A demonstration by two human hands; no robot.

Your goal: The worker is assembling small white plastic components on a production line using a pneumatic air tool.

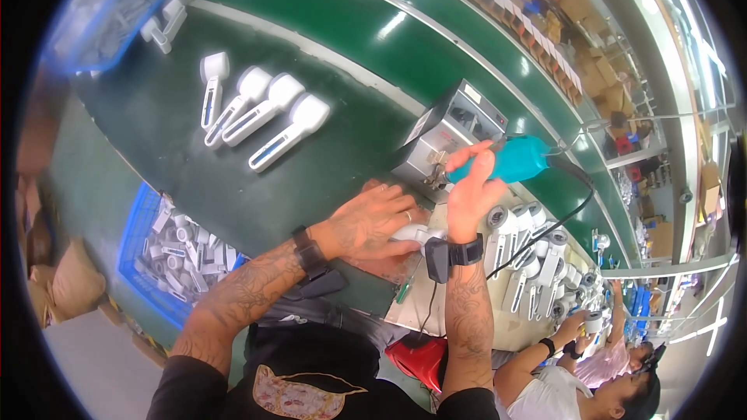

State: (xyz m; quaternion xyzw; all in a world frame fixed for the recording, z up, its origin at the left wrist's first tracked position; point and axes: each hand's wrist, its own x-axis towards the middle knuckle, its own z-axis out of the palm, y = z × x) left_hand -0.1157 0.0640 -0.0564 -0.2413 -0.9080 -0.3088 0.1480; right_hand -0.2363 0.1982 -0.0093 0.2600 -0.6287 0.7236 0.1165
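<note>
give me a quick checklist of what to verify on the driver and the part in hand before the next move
1. Right hand gripping the teal driver: ok.
2. Driver's tip end up at the front of the grey metal box: ok.
3. Screw on the tip: cannot tell, too small to make out.
4. Left hand holding the white part: ok.
5. Driver tip lined up on the white part: not ok, it is at the box instead.
6. Four white units on the green tabletop apart from the left hand: ok.
</note>
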